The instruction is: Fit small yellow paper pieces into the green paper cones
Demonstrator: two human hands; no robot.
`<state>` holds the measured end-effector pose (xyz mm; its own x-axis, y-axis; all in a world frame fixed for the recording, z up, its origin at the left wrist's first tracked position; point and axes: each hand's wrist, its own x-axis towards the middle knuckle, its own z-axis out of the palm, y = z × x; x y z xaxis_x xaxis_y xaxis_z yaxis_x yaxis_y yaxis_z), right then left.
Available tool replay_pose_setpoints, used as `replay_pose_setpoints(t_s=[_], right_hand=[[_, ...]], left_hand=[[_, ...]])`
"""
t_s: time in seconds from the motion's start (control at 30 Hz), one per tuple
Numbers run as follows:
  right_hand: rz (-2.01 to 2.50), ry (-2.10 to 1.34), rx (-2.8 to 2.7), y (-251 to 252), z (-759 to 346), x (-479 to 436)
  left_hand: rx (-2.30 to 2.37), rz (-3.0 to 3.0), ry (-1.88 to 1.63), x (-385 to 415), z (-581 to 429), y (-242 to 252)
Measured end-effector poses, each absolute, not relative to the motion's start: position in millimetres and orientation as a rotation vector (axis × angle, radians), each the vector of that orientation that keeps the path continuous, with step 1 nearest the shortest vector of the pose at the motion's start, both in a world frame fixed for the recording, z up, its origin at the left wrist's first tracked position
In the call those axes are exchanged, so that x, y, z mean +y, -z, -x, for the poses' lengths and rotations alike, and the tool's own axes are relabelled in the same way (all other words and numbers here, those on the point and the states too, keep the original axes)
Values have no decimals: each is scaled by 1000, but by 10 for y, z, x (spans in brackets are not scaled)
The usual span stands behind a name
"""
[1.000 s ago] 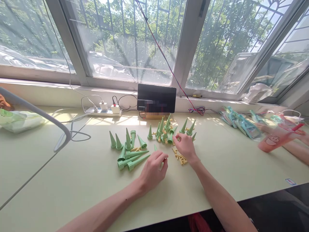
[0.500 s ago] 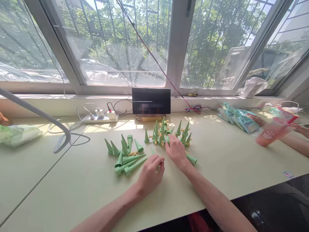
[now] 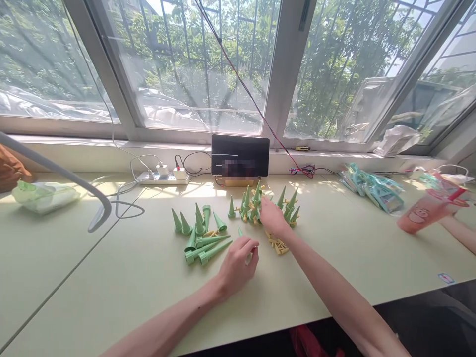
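My left hand [image 3: 238,263] is closed round a green cone, whose tip [image 3: 240,230] sticks up behind the fingers. Beyond it, my right hand [image 3: 273,215] reaches into a cluster of upright green cones with yellow pieces [image 3: 246,202]; its fingertips are mostly hidden, so its grip cannot be made out. More upright cones [image 3: 291,204] stand just right of that hand. Below its wrist lies a small pile of yellow pieces [image 3: 278,246]. Left of my left hand, several loose green cones [image 3: 213,252] lie on the table, and others [image 3: 181,223] stand upright.
A dark tablet [image 3: 240,156] stands at the back beside a power strip [image 3: 163,177]. A grey curved arm [image 3: 74,171] hangs at left. On the right are plastic packets [image 3: 379,188], a pink cup [image 3: 422,213] and another person's arm [image 3: 459,230].
My right hand has moved forward, away from me, uncovering the yellow pile; the green cone near its wrist is no longer visible there. The view has shifted slightly. My left hand keeps its cone.
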<state>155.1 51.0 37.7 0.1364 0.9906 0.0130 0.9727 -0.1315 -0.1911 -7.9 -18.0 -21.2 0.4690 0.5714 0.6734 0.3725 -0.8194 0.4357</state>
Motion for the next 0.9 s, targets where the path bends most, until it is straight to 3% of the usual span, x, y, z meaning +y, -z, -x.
replay_pose_setpoints(t_s=[0.37,0.63,0.73,0.9], right_hand=[[2137,-80,-1973,-616,-1601,96],[1755,287,-1827,-1417,-2071,60],[1775,35,-1885,-1664,-2417,522],[1889,-829,-2158,-1560,-2776,1348]], left_hand=[[804,-2568,-1273,-202,64,227],[756,-2902,-1070,-209,-4,130],[872,-2934,-855,-151,-106,-7],[1106,-2884,-415,101,-391,-311]])
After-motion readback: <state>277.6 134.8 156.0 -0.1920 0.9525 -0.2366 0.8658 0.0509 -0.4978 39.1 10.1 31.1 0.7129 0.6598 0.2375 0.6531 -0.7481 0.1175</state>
